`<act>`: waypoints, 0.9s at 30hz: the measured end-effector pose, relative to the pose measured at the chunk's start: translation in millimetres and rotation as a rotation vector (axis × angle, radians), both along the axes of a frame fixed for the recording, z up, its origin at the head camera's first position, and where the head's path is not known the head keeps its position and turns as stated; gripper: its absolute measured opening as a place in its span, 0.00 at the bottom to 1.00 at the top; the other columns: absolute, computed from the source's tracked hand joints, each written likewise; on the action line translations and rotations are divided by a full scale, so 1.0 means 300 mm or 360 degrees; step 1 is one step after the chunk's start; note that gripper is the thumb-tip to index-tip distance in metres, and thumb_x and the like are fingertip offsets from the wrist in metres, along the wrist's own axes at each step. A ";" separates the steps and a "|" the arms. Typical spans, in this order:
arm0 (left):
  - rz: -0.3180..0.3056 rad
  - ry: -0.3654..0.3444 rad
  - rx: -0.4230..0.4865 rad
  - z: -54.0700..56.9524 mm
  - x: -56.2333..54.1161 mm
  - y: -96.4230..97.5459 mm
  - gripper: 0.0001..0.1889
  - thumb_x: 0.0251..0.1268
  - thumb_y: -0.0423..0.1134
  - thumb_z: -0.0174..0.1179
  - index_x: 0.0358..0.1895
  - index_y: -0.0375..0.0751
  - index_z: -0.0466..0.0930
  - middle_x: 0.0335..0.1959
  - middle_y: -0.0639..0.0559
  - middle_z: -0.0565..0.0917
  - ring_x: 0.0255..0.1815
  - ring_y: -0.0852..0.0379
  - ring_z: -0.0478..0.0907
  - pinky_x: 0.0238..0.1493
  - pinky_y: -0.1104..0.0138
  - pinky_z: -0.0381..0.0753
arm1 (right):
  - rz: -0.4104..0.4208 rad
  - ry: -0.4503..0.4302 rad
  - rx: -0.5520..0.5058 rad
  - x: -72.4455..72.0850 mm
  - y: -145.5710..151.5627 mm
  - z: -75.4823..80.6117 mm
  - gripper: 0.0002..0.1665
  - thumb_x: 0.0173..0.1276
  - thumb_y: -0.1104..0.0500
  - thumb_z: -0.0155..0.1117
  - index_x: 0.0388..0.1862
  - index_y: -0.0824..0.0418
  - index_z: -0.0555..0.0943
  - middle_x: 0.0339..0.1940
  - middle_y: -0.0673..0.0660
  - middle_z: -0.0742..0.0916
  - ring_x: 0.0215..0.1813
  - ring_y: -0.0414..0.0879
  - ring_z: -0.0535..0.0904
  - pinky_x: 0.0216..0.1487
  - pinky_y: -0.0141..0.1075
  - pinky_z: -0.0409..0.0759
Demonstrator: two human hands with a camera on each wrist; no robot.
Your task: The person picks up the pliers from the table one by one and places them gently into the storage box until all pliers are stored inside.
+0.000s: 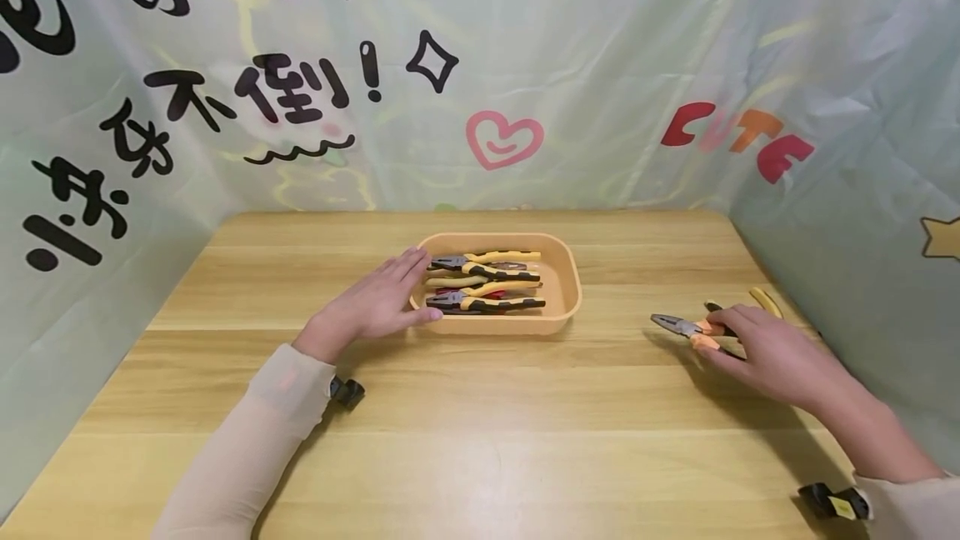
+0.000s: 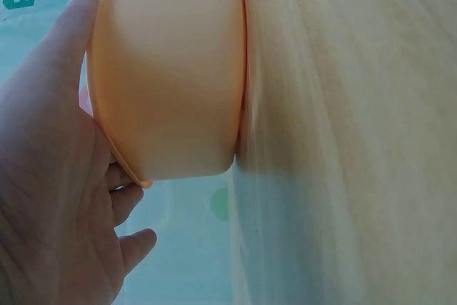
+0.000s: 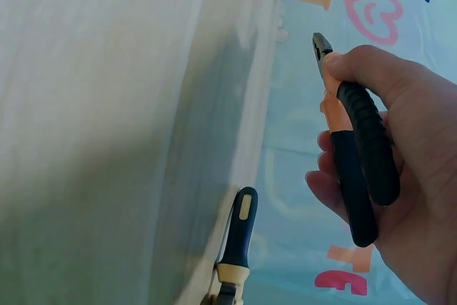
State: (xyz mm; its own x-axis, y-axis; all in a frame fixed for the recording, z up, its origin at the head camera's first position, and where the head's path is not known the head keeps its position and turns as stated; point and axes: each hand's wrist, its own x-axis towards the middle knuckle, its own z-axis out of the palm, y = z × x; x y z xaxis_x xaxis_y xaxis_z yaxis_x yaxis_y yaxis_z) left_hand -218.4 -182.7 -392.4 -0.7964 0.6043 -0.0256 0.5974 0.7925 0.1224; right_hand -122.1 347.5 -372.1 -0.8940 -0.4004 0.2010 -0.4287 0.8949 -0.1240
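Observation:
Along the left rim of a light-orange plastic tray (image 1: 564, 286) rests my left hand (image 1: 375, 298), fingers extended and thumb at the near corner. The left wrist view shows this hand (image 2: 57, 169) against the rim, beside the tray's outer wall (image 2: 168, 83). Several pliers (image 1: 495, 303) with yellow-and-black handles lie inside, jaws pointing left. At the right, my right hand (image 1: 787, 361) holds pliers (image 1: 681, 326) with orange-and-black handles, jaws pointing left. In the right wrist view the thumb lies on these pliers (image 3: 353, 176) near the pivot, and the fingers go behind the handles.
Beyond the right hand, another tool with a yellow-and-black handle (image 1: 767, 302) lies on the wooden table (image 1: 480, 423); the hand partly hides it. Printed fabric (image 1: 600, 65) hangs behind the table and along both sides. Each wrist carries a small black camera (image 1: 347, 392).

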 end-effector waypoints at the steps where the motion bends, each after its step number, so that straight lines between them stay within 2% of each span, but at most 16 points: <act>1: -0.0001 0.0003 -0.0005 0.000 -0.002 0.001 0.54 0.64 0.77 0.31 0.79 0.37 0.36 0.80 0.43 0.39 0.79 0.47 0.34 0.76 0.55 0.41 | 0.0016 0.0021 -0.0004 -0.002 -0.002 0.000 0.22 0.64 0.47 0.71 0.45 0.63 0.82 0.39 0.55 0.83 0.39 0.52 0.80 0.37 0.51 0.79; 9: -0.0023 0.0009 0.0006 0.007 -0.013 0.016 0.54 0.64 0.78 0.30 0.79 0.36 0.38 0.80 0.42 0.40 0.79 0.47 0.35 0.76 0.56 0.41 | 0.0101 0.0178 0.0003 -0.016 -0.013 0.009 0.26 0.58 0.53 0.75 0.50 0.67 0.80 0.39 0.55 0.83 0.40 0.54 0.80 0.39 0.53 0.78; 19: -0.0021 0.0004 -0.0008 0.010 -0.008 0.010 0.54 0.64 0.78 0.29 0.79 0.35 0.38 0.79 0.41 0.40 0.79 0.45 0.36 0.76 0.55 0.41 | 0.0217 0.0278 0.0002 -0.051 -0.056 0.020 0.26 0.53 0.57 0.78 0.49 0.65 0.81 0.37 0.52 0.83 0.37 0.52 0.80 0.37 0.51 0.78; 27: -0.0015 0.0005 -0.0014 0.004 -0.007 0.002 0.54 0.65 0.77 0.30 0.79 0.35 0.37 0.79 0.41 0.39 0.79 0.46 0.34 0.76 0.56 0.41 | 0.0256 0.0273 -0.0016 -0.082 -0.105 0.049 0.26 0.56 0.53 0.76 0.50 0.66 0.82 0.38 0.53 0.84 0.38 0.51 0.81 0.37 0.51 0.79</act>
